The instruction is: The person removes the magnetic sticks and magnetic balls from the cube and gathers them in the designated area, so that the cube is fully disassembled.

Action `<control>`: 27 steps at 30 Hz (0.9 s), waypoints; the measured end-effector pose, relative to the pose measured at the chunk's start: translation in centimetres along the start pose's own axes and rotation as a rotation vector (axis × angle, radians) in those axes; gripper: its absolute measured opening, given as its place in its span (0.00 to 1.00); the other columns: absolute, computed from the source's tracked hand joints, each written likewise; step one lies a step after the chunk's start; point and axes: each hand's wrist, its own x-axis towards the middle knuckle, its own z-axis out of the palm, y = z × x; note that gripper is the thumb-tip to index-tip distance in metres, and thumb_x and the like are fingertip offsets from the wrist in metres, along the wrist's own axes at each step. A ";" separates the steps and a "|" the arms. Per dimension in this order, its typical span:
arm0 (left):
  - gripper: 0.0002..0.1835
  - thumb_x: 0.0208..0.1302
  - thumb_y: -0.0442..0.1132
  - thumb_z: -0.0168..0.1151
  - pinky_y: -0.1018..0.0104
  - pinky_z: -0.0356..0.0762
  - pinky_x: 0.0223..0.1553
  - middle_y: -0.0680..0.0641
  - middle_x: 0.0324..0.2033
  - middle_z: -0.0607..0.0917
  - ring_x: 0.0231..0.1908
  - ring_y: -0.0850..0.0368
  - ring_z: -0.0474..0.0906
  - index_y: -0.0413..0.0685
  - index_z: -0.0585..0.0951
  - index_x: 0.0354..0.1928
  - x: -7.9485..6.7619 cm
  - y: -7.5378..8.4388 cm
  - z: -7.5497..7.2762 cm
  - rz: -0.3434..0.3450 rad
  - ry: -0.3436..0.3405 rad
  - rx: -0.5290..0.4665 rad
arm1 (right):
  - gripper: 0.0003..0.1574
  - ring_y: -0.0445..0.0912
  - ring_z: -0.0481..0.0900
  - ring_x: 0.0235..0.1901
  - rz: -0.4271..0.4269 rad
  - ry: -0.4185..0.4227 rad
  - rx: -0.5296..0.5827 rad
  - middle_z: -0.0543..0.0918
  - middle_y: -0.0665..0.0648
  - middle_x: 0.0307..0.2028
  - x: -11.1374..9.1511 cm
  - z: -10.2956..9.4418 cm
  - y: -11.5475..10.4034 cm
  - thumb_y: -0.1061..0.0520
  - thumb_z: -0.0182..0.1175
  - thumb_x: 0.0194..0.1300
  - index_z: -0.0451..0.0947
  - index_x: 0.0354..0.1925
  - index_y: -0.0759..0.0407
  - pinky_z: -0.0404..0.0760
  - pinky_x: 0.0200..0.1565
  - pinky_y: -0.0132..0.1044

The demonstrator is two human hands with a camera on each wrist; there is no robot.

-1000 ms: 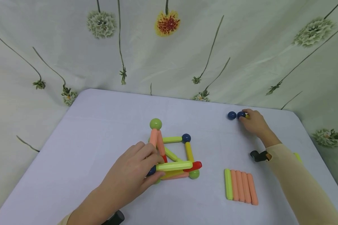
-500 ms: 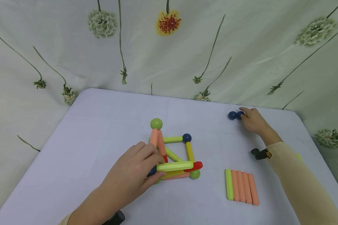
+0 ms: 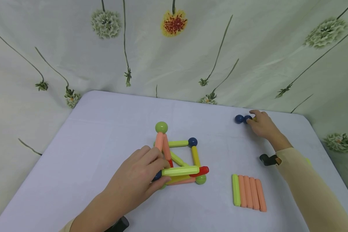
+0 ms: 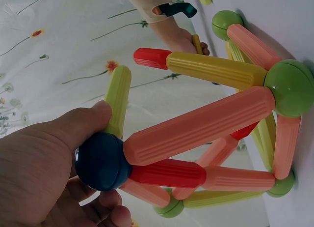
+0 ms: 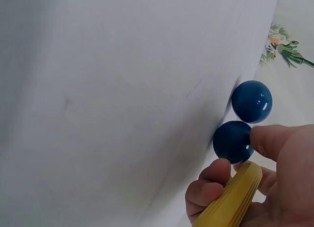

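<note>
My left hand [image 3: 140, 172] pinches a navy blue ball [image 4: 100, 160] between thumb and fingers. This ball is a corner of a frame of magnetic rods and balls, with a yellow-green rod [image 3: 180, 170], a salmon rod [image 4: 201, 124] and a red rod [image 4: 167, 173] meeting it. Over at the far right of the table, my right hand [image 3: 262, 125] holds a yellow rod [image 5: 230, 200] in its curled fingers. Its thumb touches the nearer of two loose blue balls [image 5: 233, 142]; the other blue ball [image 5: 251, 101] sits right beside it.
A row of rods, one yellow-green [image 3: 236, 190] and several salmon [image 3: 250, 193], lies at the right front. Another yellow-green piece [image 3: 308, 161] is mostly hidden by the right sleeve. A floral cloth [image 3: 162, 58] hangs behind the table's back edge [image 3: 162, 98].
The right hand's fingers have shifted slightly around the blue ball, and the yellow rod went out of sight and shows again. The left hand and the frame stay in place.
</note>
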 end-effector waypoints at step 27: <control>0.16 0.49 0.43 0.78 0.70 0.64 0.33 0.58 0.34 0.71 0.32 0.62 0.62 0.52 0.80 0.35 0.0 0.0 -0.1 0.010 -0.004 0.007 | 0.33 0.71 0.57 0.64 -0.049 -0.043 -0.032 0.61 0.78 0.64 0.2 -0.1 0.0 0.53 0.42 0.74 0.58 0.69 0.73 0.57 0.61 0.65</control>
